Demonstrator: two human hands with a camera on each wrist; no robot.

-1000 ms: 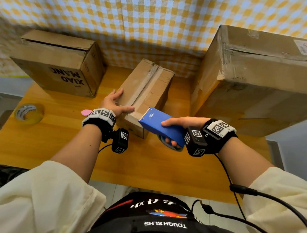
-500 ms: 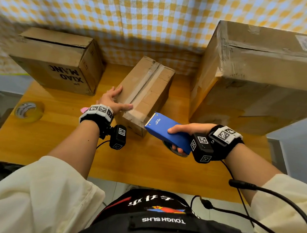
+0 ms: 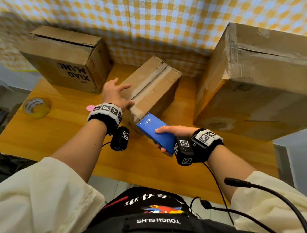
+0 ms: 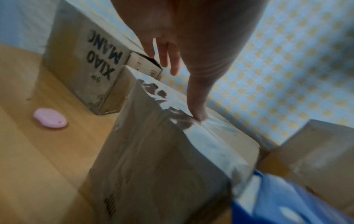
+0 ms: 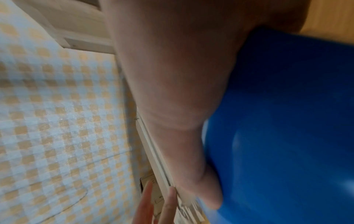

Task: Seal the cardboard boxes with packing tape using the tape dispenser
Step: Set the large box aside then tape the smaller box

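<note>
A small cardboard box (image 3: 156, 87) with a taped centre seam lies at the middle of the table. My left hand (image 3: 117, 93) rests on its left top edge with the fingers spread. In the left wrist view its thumb (image 4: 197, 106) presses shiny tape down on the box (image 4: 153, 159) near the front corner. My right hand (image 3: 165, 137) grips the blue tape dispenser (image 3: 155, 133), thumb on top. The dispenser's front end sits against the box's near end. The dispenser (image 5: 287, 121) fills the right wrist view and its tape roll is hidden.
A box printed XIAO MANG (image 3: 65, 63) stands at the back left. A large taped box (image 3: 260, 83) fills the right side. A spare tape roll (image 3: 37, 107) and a small pink object (image 4: 50, 120) lie on the wooden table (image 3: 56, 138) to the left.
The dispenser drew back a little from the box's near end, then came up against it again. My left hand slid further onto the box and its fingers spread.
</note>
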